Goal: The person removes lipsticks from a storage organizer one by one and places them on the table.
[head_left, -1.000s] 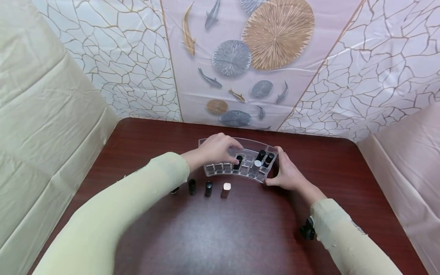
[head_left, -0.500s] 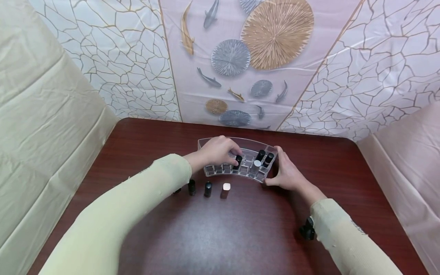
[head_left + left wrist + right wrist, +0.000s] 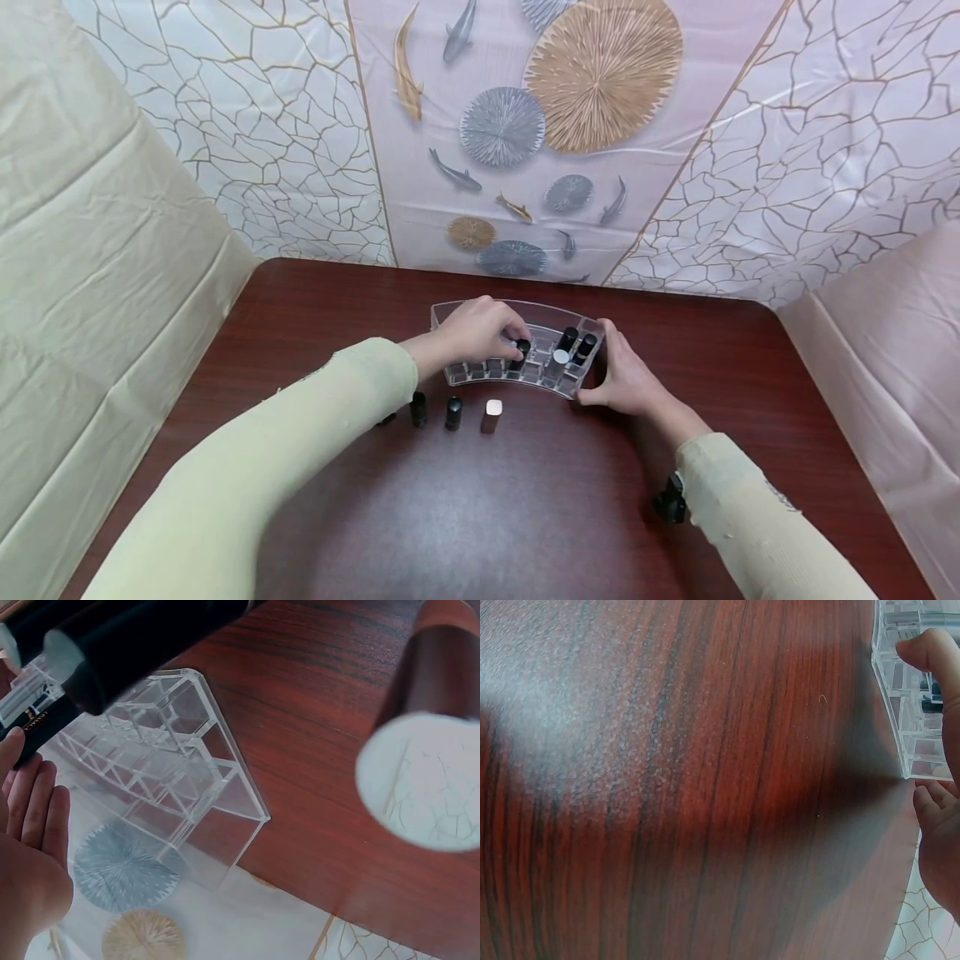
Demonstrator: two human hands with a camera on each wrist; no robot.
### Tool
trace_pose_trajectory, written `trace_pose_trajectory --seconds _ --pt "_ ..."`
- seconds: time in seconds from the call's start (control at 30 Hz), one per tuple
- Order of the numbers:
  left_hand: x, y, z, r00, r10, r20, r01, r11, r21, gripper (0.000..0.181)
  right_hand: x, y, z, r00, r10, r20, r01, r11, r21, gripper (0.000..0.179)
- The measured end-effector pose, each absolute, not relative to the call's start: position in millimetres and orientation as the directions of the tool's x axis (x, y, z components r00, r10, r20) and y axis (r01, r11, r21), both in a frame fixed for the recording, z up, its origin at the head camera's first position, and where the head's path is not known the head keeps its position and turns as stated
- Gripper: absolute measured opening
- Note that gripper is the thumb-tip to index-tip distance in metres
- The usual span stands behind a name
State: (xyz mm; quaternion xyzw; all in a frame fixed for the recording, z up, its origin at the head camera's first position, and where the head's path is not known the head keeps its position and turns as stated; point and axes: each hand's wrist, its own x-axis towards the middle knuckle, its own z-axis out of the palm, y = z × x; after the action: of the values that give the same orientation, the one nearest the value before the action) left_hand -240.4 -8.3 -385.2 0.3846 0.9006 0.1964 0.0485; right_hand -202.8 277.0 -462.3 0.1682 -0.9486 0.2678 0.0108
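Note:
A clear, curved acrylic lipstick organizer point(image 3: 468, 373) stands towards the back of the table. My left hand point(image 3: 480, 329) reaches over it and pinches a black lipstick tube point(image 3: 522, 350) in a front-row slot. Gold lettering shows on that tube point(image 3: 46, 724) in the left wrist view, beside the thumb. My right hand point(image 3: 630, 375) grips the organizer's right end, thumb at the front corner and fingers at the back. Inside that end sit two black tubes point(image 3: 585, 350) and one white-topped tube point(image 3: 562, 357).
In front of the organizer, a pink-topped tube point(image 3: 492, 415) and black tubes point(image 3: 454, 412) stand in a row on the dark red table point(image 3: 465, 517). My left sleeve partly hides the leftmost. A patterned curtain point(image 3: 495, 208) hangs behind the table's back edge.
My left hand's fingers have come down and closed round the black tube in the slot. The right hand has kept its grip on the organizer's end.

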Motion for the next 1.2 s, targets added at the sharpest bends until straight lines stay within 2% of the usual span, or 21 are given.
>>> trace_pose_trajectory --seconds 0.3,0.47,1.0,1.2 --pt "-230 -11 -364 -0.667 0.738 0.104 0.703 0.576 0.418 0.026 -202 276 -461 -0.939 -0.318 0.132 -0.339 0.789 -0.512 0.114" --pt "-224 -9 -359 -0.664 0.744 0.080 0.696 0.575 0.429 0.026 -203 276 -461 -0.936 -0.323 0.142 -0.348 0.782 -0.518 0.113" --pt "-202 6 -377 -0.622 0.783 -0.001 0.698 0.554 0.454 0.022 -204 276 -463 -0.930 -0.329 0.162 -0.364 0.782 -0.507 0.113" --pt "-195 12 -384 -0.615 0.788 -0.030 0.708 0.568 0.419 0.020 -203 275 -462 -0.925 -0.338 0.172 -0.377 0.772 -0.511 0.110"
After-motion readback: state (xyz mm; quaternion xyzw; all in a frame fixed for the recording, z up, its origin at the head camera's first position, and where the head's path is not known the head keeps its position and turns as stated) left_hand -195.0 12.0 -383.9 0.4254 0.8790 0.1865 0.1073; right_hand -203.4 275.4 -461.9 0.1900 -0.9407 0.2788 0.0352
